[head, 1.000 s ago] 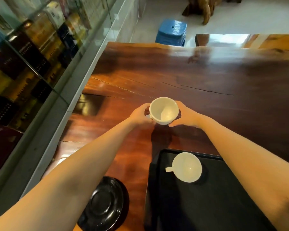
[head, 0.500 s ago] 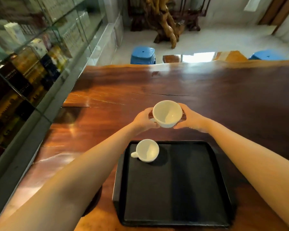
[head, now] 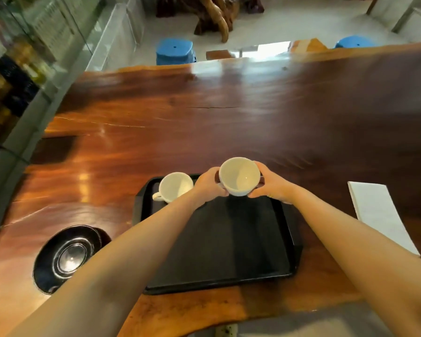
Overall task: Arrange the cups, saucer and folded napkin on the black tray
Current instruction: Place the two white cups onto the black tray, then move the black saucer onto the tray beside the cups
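A white cup (head: pixel 239 176) hangs above the far edge of the black tray (head: pixel 219 242), held between my left hand (head: pixel 208 182) and my right hand (head: pixel 271 184). A second white cup (head: pixel 174 187) stands on the tray's far left corner, its handle pointing left. A black saucer (head: pixel 67 256) lies on the wooden table to the left of the tray. A folded white napkin (head: pixel 379 215) lies on the table to the right of the tray.
The dark wooden table (head: pixel 229 113) stretches far ahead. A glass display cabinet (head: pixel 22 69) runs along the left. Two blue stools (head: pixel 175 51) stand beyond the far edge. The table's near edge is just below the tray.
Both hands brought the held cup back toward me, from over the bare table to above the tray's far edge. The view pulled back, so the saucer and napkin now show.
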Available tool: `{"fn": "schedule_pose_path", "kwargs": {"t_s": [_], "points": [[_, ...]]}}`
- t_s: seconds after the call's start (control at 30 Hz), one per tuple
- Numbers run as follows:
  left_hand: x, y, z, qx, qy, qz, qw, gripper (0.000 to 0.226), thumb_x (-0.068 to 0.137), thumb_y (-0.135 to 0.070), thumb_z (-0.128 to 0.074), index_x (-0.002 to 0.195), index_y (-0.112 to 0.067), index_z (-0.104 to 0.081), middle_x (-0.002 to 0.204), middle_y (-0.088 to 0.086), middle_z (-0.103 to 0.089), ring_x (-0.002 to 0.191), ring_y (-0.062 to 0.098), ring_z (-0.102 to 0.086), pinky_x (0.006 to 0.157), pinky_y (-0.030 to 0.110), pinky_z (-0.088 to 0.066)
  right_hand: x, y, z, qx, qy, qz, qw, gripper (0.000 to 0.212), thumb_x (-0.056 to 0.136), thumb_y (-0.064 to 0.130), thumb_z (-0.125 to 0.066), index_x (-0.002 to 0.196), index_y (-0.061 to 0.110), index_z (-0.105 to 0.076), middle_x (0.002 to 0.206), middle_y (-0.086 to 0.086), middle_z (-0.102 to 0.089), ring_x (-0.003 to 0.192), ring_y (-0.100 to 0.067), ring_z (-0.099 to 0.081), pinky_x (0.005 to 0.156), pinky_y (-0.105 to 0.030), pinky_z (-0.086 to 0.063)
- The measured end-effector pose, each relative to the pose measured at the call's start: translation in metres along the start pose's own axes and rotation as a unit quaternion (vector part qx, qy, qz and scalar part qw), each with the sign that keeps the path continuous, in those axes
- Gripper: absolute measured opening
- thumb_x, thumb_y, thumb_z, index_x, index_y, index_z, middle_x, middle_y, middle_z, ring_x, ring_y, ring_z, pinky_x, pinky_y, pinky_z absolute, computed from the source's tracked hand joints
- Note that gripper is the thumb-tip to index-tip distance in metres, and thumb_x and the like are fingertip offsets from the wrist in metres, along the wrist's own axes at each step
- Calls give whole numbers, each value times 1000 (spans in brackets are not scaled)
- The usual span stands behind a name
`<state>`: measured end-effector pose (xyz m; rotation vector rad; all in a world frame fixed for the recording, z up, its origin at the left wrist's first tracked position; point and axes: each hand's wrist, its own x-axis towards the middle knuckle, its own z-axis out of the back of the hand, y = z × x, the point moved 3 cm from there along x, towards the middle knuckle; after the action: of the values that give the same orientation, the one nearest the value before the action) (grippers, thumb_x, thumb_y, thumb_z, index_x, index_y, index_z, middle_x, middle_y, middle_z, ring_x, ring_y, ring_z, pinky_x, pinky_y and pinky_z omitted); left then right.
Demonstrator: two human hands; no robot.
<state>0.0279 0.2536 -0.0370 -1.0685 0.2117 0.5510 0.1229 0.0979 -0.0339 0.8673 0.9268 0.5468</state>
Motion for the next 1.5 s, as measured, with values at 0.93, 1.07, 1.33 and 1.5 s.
{"fn": "schedule_pose_path", "kwargs": {"t_s": [0.93,1.07,1.33,1.5], "points": [[0,6,-15,108,64,84,989,86,80,-16,-71,148,-13,-19,150,9,-35,136,27,-37,108,40,-37,2,-7,30,-183,1,-159,970,97,78,-5,-67,149,22,-6,156,-10,-18,140,-33,-28,110,-53,-32],[-16,-18,23,209,62,70,974,70,84,-23,-67,143,-11,-33,147,9,-41,132,27,-42,105,37,-39,-16,40,49,-268,21,-156,951,84,84,3,-64,149,16,-13,155,-9,-23,139,-32,-28,111,-47,-32],[-78,-44,115,207,74,147,964,47,91,-25,-58,134,-9,-48,138,10,-51,123,30,-52,92,46,-50,-26,151,42,-340,80,-135,927,74,88,13,-63,148,17,-21,154,-6,-28,139,-26,-33,107,-41,-41],[-131,-14,180,211,19,193,958,47,93,-32,-55,135,-12,-49,137,10,-53,121,30,-55,91,46,-53,-4,211,-10,-376,136,-130,907,69,88,15,-64,146,16,-26,153,-7,-32,137,-26,-35,107,-45,-39]]}}
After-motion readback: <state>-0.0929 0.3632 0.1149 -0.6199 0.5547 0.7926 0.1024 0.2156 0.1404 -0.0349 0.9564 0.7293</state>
